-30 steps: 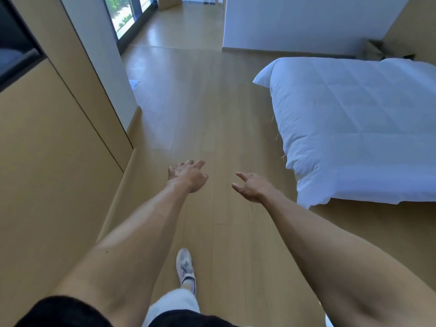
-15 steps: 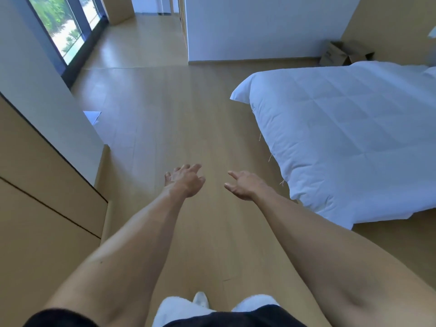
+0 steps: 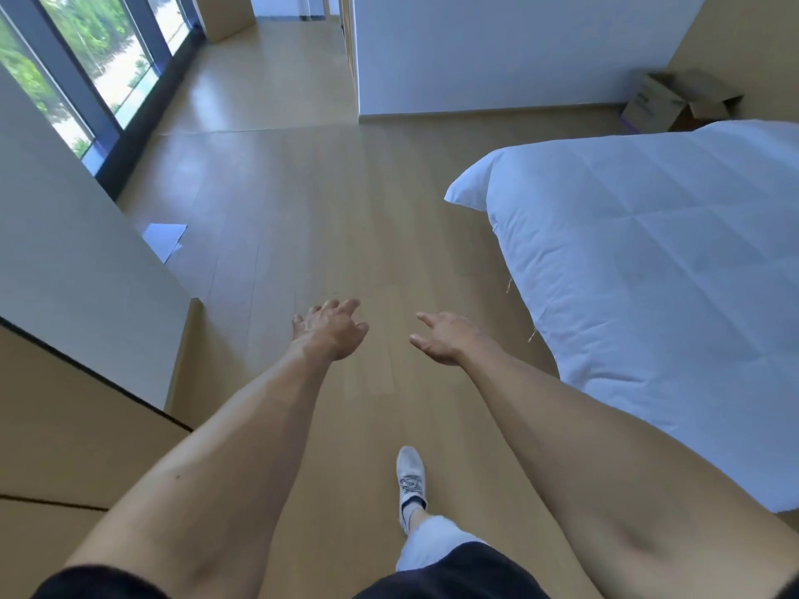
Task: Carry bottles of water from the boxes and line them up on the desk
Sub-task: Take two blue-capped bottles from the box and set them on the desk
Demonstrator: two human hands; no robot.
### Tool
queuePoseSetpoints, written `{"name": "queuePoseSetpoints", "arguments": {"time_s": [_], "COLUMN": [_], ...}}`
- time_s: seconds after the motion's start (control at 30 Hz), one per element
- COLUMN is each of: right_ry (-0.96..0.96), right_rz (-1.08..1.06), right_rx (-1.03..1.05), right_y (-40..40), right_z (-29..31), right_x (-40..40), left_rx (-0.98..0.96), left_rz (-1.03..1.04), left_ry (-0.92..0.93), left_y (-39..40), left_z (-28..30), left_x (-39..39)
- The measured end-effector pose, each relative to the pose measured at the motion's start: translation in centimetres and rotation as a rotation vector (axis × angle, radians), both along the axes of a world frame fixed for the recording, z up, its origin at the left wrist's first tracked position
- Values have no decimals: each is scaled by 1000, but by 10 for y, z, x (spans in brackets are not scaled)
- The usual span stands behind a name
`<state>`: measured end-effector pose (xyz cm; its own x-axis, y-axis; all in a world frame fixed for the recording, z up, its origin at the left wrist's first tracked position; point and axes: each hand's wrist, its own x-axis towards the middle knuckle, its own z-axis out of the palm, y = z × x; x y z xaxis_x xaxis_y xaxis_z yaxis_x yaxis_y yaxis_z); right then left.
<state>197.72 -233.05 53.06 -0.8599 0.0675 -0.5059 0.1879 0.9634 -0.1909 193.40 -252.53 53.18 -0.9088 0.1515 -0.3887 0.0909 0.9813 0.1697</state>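
An open cardboard box (image 3: 674, 101) stands on the floor at the far right, against the wall behind the bed corner; what it holds is hidden. No water bottle and no desk are in view. Both arms stretch forward over the wooden floor. My left hand (image 3: 333, 330) holds nothing, its fingers loosely spread. My right hand (image 3: 445, 339) is also empty, palm turned inward with relaxed fingers. The two hands hang about a hand's width apart, far from the box.
A bed with a white quilt (image 3: 648, 270) fills the right side. A wooden cabinet (image 3: 65, 425) and a white wall panel (image 3: 73, 261) line the left. A sheet of paper (image 3: 164, 239) lies on the floor by the panel. Tall windows (image 3: 99, 58) are far left. My right shoe (image 3: 410, 477) steps forward.
I have walked forward and the view has turned right: the cabinet slid back on the left and the cardboard box came into view. Both hands stayed empty and outstretched.
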Motion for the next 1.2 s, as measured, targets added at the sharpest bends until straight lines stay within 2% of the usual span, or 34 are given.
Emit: {"name": "queuePoseSetpoints", "arguments": {"time_s": [0.33,0.67,1.03,1.2], "right_ry": [41,39,51,51], "right_rz": [45,48,-112,-182], "right_rx": [-21,-2,26,27], "right_y": [26,21,24,35], "right_z": [16,-3,5,8], "right_x": [-237,-412,-638,-715], "left_rx": [24,-5,-1,-3], "left_rz": [68,84,-106,-206], "left_ry": [48,8,19,26], "left_y": [29,22,29,51], "left_z": [26,3,3,6], "left_x": [-208,-384,-645,-734]}}
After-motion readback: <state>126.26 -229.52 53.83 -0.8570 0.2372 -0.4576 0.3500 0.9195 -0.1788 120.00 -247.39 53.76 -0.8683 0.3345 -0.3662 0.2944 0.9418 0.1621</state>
